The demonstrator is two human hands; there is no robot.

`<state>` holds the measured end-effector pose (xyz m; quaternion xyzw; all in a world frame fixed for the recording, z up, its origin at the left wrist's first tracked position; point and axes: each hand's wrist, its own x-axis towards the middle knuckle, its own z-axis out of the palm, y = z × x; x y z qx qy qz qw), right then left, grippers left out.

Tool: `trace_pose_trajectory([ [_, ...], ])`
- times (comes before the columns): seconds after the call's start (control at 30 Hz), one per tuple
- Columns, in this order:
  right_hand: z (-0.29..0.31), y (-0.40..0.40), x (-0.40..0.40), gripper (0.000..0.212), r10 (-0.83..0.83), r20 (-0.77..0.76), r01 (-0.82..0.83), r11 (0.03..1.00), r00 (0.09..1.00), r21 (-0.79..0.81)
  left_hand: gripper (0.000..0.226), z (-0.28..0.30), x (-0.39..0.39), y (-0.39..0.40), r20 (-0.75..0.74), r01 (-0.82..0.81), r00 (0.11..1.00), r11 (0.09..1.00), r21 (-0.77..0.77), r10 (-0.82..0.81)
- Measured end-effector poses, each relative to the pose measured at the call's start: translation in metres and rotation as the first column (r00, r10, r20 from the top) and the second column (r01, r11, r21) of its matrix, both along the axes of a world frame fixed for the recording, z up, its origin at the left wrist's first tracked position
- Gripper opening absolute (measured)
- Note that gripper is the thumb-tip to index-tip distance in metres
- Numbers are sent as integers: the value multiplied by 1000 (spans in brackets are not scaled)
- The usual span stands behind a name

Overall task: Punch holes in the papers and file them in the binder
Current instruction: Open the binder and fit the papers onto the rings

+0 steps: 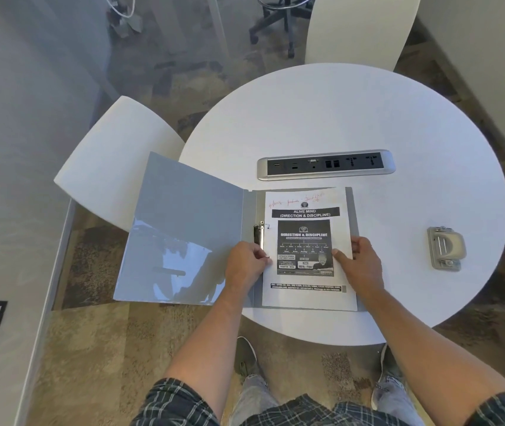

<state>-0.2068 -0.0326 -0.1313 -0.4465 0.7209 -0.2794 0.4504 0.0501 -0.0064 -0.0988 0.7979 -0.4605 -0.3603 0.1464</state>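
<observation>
A grey binder (183, 229) lies open at the near left of the round white table (352, 118), its front cover hanging past the table edge. A printed paper (306, 207) headed "ALIVE MIND" lies on the binder's right half. Its left edge sits at the metal ring clip (259, 232) by the spine. My left hand (245, 262) pinches that left edge near the clip's lower ring. My right hand (361, 262) grips the paper's right edge, thumb on top. A grey hole punch (444, 247) stands alone at the right of the table.
A silver power and socket strip (326, 164) is set into the table behind the binder. White chairs stand at the left (116, 161) and at the far side (358, 29). My legs and shoes show below the table's near edge.
</observation>
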Motion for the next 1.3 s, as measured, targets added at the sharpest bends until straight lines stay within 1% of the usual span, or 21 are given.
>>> trace_pose_trajectory([
  [0.07,0,-1,4,42,30,-134,-33,999,991,-23,16,-3,-2,2,78,47,996,999,-24,-45],
  [0.13,-4,-3,6,46,77,-278,-79,997,958,5,18,-4,-6,3,173,106,980,993,-52,-96],
  [0.23,-4,-3,8,42,144,-393,-139,989,908,42,17,-6,-11,7,272,202,946,977,-68,-176],
  [0.33,-1,-1,10,36,164,-438,-161,986,884,44,19,-9,-11,11,306,243,928,968,-68,-212],
  [0.6,5,2,17,43,108,-446,-119,993,889,3,16,-13,-10,8,274,218,944,972,-93,-185],
  [0.67,5,2,18,44,88,-404,-96,995,911,1,16,-14,-11,8,273,214,944,973,-88,-183],
  [0.77,6,0,20,43,9,-307,-8,1000,952,6,15,-14,-12,9,279,209,943,974,-81,-179],
  [0.83,10,-1,19,41,-75,-192,79,997,979,13,17,-12,-12,9,279,210,943,975,-77,-181],
  [0.87,14,-1,20,37,-112,-129,118,992,985,34,18,-12,-13,10,274,209,944,975,-73,-182],
  [0.9,17,-1,21,31,-121,-100,128,990,988,57,22,-11,-13,10,259,204,949,977,-65,-181],
  [0.93,20,-2,22,24,-102,-91,109,992,991,71,28,-10,-13,10,238,192,956,980,-59,-173],
  [0.97,24,-1,26,21,-69,-75,74,995,995,71,36,-7,-13,11,220,177,962,983,-48,-163],
  [1.03,38,-1,37,26,-12,17,12,999,1000,49,63,5,-15,13,232,145,964,988,-55,-129],
  [1.07,48,-1,45,26,19,78,-22,999,997,37,77,14,-17,14,239,124,966,988,-95,-98],
  [1.1,61,-1,55,24,66,134,-70,997,989,25,89,26,-18,15,192,86,980,985,-147,-57],
  [1.13,73,-1,65,24,129,187,-133,991,974,11,94,40,-19,17,59,16,998,981,-193,-5],
  [1.17,85,-2,77,28,202,246,-204,979,948,-18,93,55,-19,19,-123,-71,991,973,-221,45],
  [1.2,96,-2,88,34,279,298,-278,959,913,-48,88,70,-18,21,-286,-148,955,961,-234,77],
  [1.23,107,-1,99,40,359,353,-355,931,864,-80,84,84,-15,23,-387,-200,917,949,-244,94],
  [1.27,113,1,108,43,437,411,-435,894,800,-105,83,95,-9,25,-431,-233,896,940,-250,108],
  [1.3,118,3,116,41,504,470,-514,850,725,-118,83,104,-2,27,-438,-254,890,934,-250,125],
])
